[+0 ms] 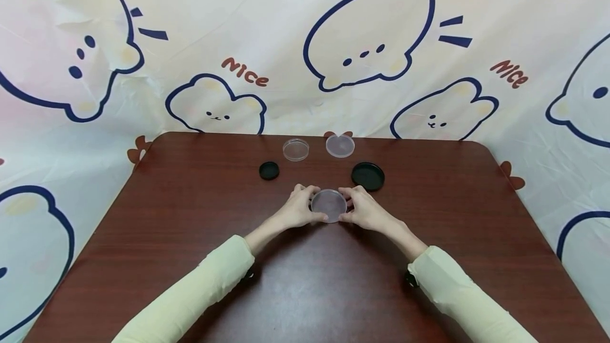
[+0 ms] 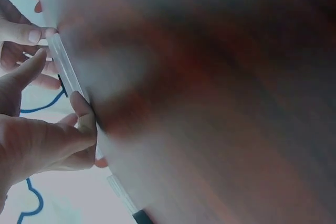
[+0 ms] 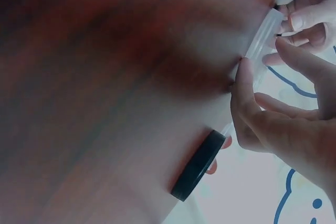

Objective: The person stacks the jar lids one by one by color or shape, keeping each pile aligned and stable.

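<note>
A clear round petri dish [image 1: 329, 206] lies flat on or very close to the table between both hands. The left hand [image 1: 301, 208] holds its left rim, thumb at the near side and fingers at the far side. On the opposite rim the right hand [image 1: 364, 209] grips it likewise. From the left wrist view the dish [image 2: 68, 66] appears edge-on, with the left hand [image 2: 52, 137] around its side. In the right wrist view, thumb and index finger of the right hand [image 3: 294, 121] span the dish wall [image 3: 266, 31].
Behind the hands stand a small black round dish [image 1: 269, 170] at left and a larger black one [image 1: 368, 175] at right. Two clear round dishes, a left one [image 1: 296, 150] and a right one [image 1: 340, 146], lie near the brown table's [image 1: 200, 189] back edge. Patterned cloth [image 1: 286, 25] hangs behind.
</note>
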`<state>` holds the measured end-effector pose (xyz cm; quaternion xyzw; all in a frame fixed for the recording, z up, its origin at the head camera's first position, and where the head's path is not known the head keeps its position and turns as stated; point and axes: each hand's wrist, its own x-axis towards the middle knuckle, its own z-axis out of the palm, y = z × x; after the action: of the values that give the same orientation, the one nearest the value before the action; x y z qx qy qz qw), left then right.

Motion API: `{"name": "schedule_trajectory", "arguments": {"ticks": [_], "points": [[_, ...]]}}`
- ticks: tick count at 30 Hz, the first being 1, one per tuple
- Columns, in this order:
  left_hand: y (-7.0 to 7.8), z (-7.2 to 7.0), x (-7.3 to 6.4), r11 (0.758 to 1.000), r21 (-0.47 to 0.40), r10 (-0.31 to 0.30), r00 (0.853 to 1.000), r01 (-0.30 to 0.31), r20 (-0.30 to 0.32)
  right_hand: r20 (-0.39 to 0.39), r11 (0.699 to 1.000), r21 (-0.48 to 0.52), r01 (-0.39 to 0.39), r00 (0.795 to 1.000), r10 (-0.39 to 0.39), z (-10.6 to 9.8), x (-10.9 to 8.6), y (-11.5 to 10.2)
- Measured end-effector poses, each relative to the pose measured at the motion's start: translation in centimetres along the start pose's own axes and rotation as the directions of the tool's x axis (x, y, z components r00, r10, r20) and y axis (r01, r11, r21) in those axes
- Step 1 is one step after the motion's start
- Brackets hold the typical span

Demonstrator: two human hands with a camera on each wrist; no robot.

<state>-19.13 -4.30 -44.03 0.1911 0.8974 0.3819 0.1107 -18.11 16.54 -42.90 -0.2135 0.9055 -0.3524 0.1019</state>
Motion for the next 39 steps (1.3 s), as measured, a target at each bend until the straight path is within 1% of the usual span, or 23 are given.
{"name": "schedule_trajectory", "arguments": {"ticks": [3,7,10,13,18,24,27,33,36,39], "points": [[-0.3,-0.4,0.3,0.999,-0.026,0.018,1.0,-0.018,-0.013,-0.008,0.999,-0.02,0.032,0.999,-0.032,-0.5,0.5,0.1],[-0.5,-1.0,0.8,0.999,-0.049,0.019,0.999,-0.021,-0.031,-0.027,0.998,-0.048,0.049,0.998,-0.051,-1.0,1.2,0.2],[-0.6,-1.3,1.5,0.999,-0.052,0.012,0.999,-0.015,-0.042,-0.043,0.998,-0.04,0.045,0.998,-0.047,-1.5,1.7,0.3],[-0.7,-1.5,2.4,0.998,-0.059,0.013,0.997,-0.017,-0.078,-0.061,0.999,-0.022,0.049,0.997,-0.05,-2.2,2.3,0.4],[-0.6,-1.5,4.4,0.998,-0.057,0.013,0.99,-0.021,-0.14,-0.088,0.998,-0.036,0.059,0.994,-0.062,-3.8,3.6,1.2],[0.0,-1.3,6.9,0.999,-0.049,-0.003,0.987,-0.005,-0.162,-0.122,0.994,-0.101,0.042,0.991,-0.055,-5.7,6.0,3.0],[0.3,-1.3,8.1,0.999,-0.051,-0.026,0.986,0.018,-0.163,-0.109,0.992,-0.119,0.034,0.993,-0.048,-6.5,7.3,3.8],[0.7,-1.2,11.4,0.998,-0.033,-0.06,0.986,0.055,-0.153,-0.09,0.988,-0.151,-0.009,0.996,-0.004,-7.7,10.0,5.4],[0.8,-1.0,13.1,0.997,-0.034,-0.077,0.985,0.072,-0.152,-0.068,0.983,-0.182,-0.026,0.998,0.014,-7.6,11.3,6.0],[0.8,-1.2,14.5,0.994,-0.038,-0.103,0.983,0.098,-0.153,-0.037,0.977,-0.205,-0.057,0.998,0.051,-7.4,12.5,6.2]]}}
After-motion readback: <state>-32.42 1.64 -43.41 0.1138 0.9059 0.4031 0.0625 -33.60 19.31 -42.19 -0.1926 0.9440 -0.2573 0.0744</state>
